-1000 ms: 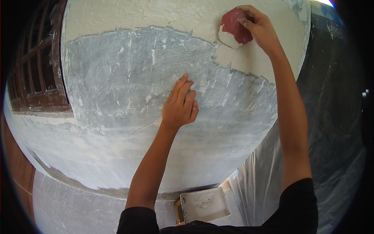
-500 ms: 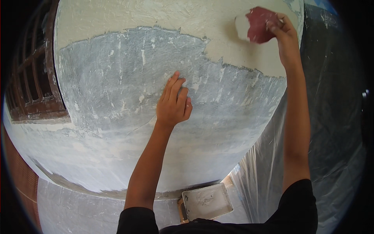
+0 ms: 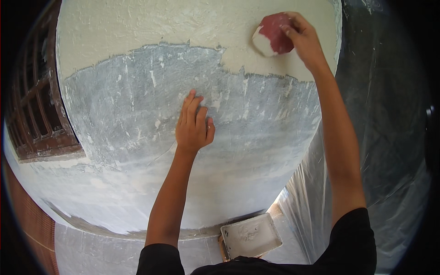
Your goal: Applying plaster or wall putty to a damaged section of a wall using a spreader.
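My right hand pinches a red putty spreader between thumb and fingers, high on the wall at the right. Cream filler clings to the spreader's lower left part. It lies over the band of cream filler that covers the upper wall; whether its edge touches the surface I cannot tell. Below a ragged border, the wall is bare grey with whitish streaks. My left hand is open and holds nothing, its fingers stretched upward against or just in front of this grey part.
A brown wooden window frame borders the wall at the left. Clear plastic sheeting hangs along the right side. Down on the floor, close to my body, stands a pale rectangular tray with filler in it.
My right hand has moved a little to the left with the spreader, which has turned slightly. My left hand keeps its place on the wall. The whole view has shifted somewhat.
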A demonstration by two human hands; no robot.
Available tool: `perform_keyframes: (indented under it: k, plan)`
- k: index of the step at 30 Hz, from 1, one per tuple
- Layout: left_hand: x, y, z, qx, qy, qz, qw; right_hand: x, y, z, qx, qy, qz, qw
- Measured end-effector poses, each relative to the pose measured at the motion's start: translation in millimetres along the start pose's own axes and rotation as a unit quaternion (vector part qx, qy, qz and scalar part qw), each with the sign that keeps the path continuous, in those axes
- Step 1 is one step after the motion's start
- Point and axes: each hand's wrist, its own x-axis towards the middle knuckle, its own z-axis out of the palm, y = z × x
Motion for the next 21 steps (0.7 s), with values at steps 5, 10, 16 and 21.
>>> perform_keyframes:
  k: [5, 10, 16, 21]
  plan:
    - [1, -1, -2, 0.006, -0.002, 0.007, 1.0, 4, -7, 3, -0.113, -0.001, -0.016, 0.993]
    - [2, -1, -2, 0.011, -0.009, 0.005, 1.0, 0, -8, -4, -0.048, -0.034, -0.015, 0.998]
    - [1, 1, 2, 0.007, 0.005, -0.008, 1.0, 3, -1, -11, -0.011, 0.012, -0.01, 1.0]
    - [0, -1, 0, 0.005, 0.007, -0.004, 1.0, 3, 3, -3, -0.102, -0.023, -0.059, 0.993]
